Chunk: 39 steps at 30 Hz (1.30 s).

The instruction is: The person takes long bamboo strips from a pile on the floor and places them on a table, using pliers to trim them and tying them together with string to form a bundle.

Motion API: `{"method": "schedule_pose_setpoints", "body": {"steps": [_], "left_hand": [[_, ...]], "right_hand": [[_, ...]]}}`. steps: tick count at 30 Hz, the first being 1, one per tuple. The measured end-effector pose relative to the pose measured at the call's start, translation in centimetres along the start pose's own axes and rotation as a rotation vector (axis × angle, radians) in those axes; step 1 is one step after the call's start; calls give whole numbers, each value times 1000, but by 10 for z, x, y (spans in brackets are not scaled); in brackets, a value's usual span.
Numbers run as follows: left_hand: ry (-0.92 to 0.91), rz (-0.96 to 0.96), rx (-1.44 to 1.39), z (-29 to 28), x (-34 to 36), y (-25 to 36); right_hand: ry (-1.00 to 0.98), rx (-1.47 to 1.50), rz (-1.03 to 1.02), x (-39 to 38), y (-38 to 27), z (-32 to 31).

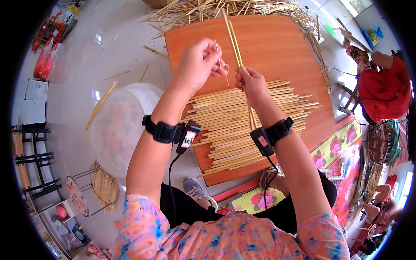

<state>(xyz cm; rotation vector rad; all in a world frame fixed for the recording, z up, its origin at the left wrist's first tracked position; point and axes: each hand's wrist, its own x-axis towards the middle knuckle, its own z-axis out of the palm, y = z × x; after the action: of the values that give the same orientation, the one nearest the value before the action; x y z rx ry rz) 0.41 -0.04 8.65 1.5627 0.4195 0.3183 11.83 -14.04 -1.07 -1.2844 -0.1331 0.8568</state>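
Note:
My left hand (200,63) is raised over the left part of the wooden table, fingers pinched on a thin needle (216,44) that points up. A pale thread (226,74) loops by its fingertips and hangs down. To its right, my right hand (252,83) closes round a pair of straw stalks (234,38), held nearly upright in the picture; their lower ends show beneath my wrist. Under both hands a row of cut straw stalks (234,125) lies side by side across the table. I cannot tell whether the thread joins them.
The orange-brown table (277,47) has loose straw (195,11) heaped beyond its far edge. A translucent round tub (115,130) stands at the left, near a wire-framed stool (78,197). Flowered cloth (333,147) lies at the right. People sit farther right, one in red (383,91).

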Motion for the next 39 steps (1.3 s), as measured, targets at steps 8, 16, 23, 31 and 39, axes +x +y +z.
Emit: {"method": "schedule_pose_setpoints", "body": {"steps": [8, 16, 23, 31, 39], "left_hand": [[13, 155, 285, 16, -41, -8], [79, 563, 792, 28, -49, -7], [37, 460, 836, 31, -44, -16], [-16, 420, 707, 29, -37, -28], [-30, 382, 540, 29, -37, -30]], "right_hand": [[-108, -466, -117, -72, -77, -19], [-140, -450, -113, -82, -72, -16], [-119, -487, -129, -74, -65, -22], [-105, -470, -130, -66, -61, -31], [-94, -482, -133, -62, -56, -32]]}}
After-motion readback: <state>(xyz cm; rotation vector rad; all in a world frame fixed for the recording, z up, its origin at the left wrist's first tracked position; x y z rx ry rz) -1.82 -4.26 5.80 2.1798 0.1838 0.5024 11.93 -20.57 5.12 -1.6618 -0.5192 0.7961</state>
